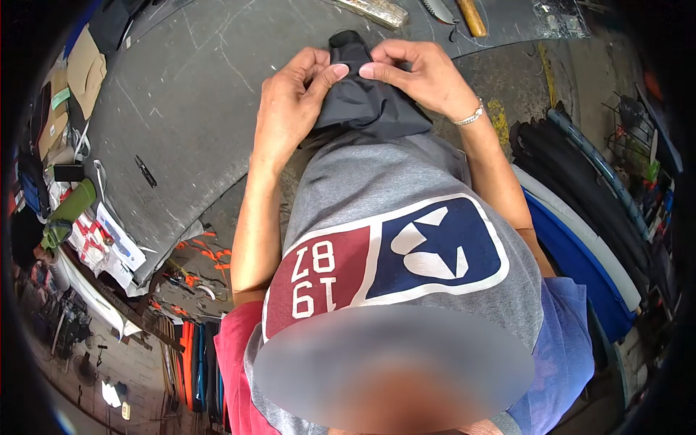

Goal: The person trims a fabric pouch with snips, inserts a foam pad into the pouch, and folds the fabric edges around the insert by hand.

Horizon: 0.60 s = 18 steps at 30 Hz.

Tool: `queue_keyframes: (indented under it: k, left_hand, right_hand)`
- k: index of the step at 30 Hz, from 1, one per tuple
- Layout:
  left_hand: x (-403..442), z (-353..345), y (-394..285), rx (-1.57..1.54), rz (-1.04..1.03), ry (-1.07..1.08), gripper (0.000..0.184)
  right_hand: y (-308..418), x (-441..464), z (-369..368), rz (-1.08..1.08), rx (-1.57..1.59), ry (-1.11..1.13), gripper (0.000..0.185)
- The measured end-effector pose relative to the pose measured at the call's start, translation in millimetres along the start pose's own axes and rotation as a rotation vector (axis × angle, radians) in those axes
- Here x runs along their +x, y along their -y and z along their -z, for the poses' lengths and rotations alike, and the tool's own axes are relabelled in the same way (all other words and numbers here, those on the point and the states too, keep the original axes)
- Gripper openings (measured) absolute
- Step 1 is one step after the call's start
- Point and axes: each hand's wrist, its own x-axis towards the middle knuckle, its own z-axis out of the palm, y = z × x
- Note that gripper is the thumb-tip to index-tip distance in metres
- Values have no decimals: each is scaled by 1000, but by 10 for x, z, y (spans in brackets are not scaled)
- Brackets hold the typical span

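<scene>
Both hands are pinching a piece of black fabric just in front of my body, at the near edge of the grey table. My left hand grips its left side, thumb on top and fingers curled behind. On the opposite side, my right hand pinches the cloth between thumb and fingers. Between the two thumbs a narrow folded end of the fabric sticks up toward the table. The wider part hangs in creases over my shirt. My fingertips behind the cloth are hidden.
On the grey worktable lie a black pen, a metal bar, a serrated blade and a wooden handle. Fabric rolls stand at right. Cardboard pieces and a green roll are at left.
</scene>
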Motion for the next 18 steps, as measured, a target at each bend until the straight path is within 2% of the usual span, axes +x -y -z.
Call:
queue_keyframes:
  k: [1, 3, 5, 6, 7, 9, 10, 15, 16, 18]
  left_hand:
    - [-5, 10, -42, 61, -15, 0, 24]
    - [-13, 14, -94, 182, -48, 7, 23]
    - [68, 4, 13, 55, -108, -158, 27]
    - [103, 22, 75, -9, -141, -239, 28]
    - [85, 99, 126, -41, -127, -198, 33]
    - [-3, 123, 178, 13, -125, -316, 37]
    - [-45, 134, 291, -47, -132, -302, 39]
    - [-216, -35, 390, -232, -190, -164, 42]
    - [-190, -8, 428, -120, -244, -155, 40]
    - [-227, 80, 353, -326, -101, -68, 36]
  right_hand:
    - [7, -14, 13, -58, -24, 50, 34]
    - [-1, -11, -5, -82, 12, 1, 33]
    - [-3, 24, -21, -104, 78, -100, 33]
    - [-85, 41, -2, -81, 35, -142, 27]
    - [-140, 39, 43, -106, 67, -136, 26]
    - [-209, 35, 102, -151, 131, -118, 25]
    - [-202, 46, 45, -104, 230, -195, 25]
    - [-226, 61, 16, -128, 284, -220, 26]
    - [-245, 66, 8, -136, 266, -190, 28]
    - [-283, 68, 24, -155, 228, -178, 31]
